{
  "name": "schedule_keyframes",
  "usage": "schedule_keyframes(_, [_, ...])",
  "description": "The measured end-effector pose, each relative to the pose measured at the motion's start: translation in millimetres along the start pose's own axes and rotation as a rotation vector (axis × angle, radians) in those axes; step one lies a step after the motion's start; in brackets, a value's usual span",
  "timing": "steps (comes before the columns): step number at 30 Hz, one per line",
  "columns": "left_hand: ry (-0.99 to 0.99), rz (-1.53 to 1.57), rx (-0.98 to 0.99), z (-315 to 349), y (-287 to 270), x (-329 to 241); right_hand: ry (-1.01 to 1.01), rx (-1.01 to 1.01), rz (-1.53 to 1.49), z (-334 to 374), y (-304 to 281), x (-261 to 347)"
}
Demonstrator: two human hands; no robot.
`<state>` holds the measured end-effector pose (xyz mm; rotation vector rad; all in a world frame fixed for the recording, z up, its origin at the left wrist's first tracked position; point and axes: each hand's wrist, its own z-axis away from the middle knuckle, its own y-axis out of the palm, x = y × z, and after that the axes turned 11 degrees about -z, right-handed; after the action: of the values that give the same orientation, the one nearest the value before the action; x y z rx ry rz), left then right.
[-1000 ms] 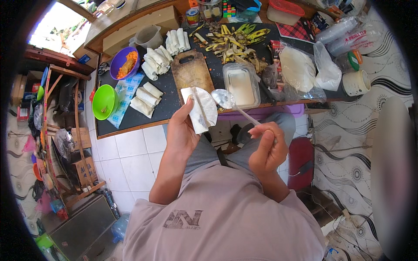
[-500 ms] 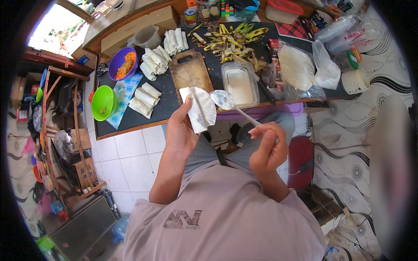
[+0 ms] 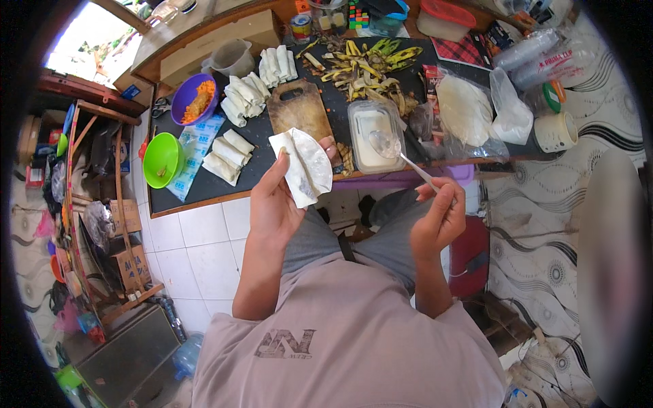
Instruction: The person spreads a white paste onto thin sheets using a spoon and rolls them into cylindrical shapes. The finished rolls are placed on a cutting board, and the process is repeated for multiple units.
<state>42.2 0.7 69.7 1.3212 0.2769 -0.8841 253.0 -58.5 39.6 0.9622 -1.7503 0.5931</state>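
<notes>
My left hand [image 3: 273, 207] is closed on a partly rolled white spring roll wrapper [image 3: 309, 160], thumb on top, with a rounded flap spread on its right side. My right hand [image 3: 439, 216] grips the handle of a metal spoon [image 3: 420, 171]. The spoon's bowl is over or in a clear plastic container [image 3: 359, 163] of white paste; I cannot tell how deep it sits. A worn wooden cutting board [image 3: 284, 112] lies beyond the left hand. Finished white rolls are stacked in several groups, the nearest rolls [image 3: 224, 160] left of the board.
Far left stand a purple bowl [image 3: 175, 109] of orange filling and a green bowl [image 3: 163, 160]. Banana peels [image 3: 367, 75] heap behind the container. Round wrappers [image 3: 462, 105] in plastic lie to its right, near a white plastic bag [image 3: 511, 115]. Scissors [image 3: 160, 107] rest by the purple bowl.
The spoon has moved right, away from the wrapper, to the paste container, and my right hand shifted right with it. My left hand with the wrapper moved slightly left.
</notes>
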Motion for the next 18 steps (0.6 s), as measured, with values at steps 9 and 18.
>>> schedule_keyframes(9, [-0.056,0.736,0.577,-1,-24,-6,0.079,0.021,0.021,0,5,-14])
schedule_keyframes(18, [-0.041,0.37,0.377,-7,-21,3,0.142,0.028,0.021,3,7,-34])
